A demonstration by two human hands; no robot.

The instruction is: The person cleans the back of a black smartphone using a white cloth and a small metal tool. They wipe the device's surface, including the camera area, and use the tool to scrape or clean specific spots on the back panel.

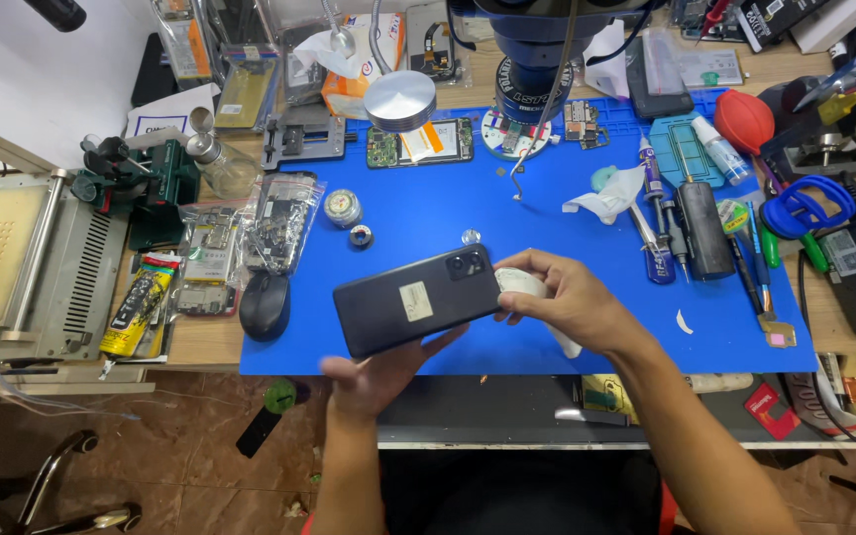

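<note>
Left hand [374, 376] cradles a black smartphone [416, 299] from beneath; right hand [567, 302] grips a white cloth [522, 284] against its camera end, above the blue mat [507, 213].

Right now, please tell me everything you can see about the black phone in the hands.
The black phone is a slim slab seen from its back, matte dark, with a camera block at its upper right corner and a pale sticker mid-back. It is held tilted above the blue mat. The left hand supports its lower edge; the right hand grips the camera end.

Phone sticker [415, 300]: pale rectangle, centre, on the dark phone back.
Clear bag [280, 222]: nine o'clock, holding parts.
Yellow tube [137, 309]: eight o'clock.
</note>
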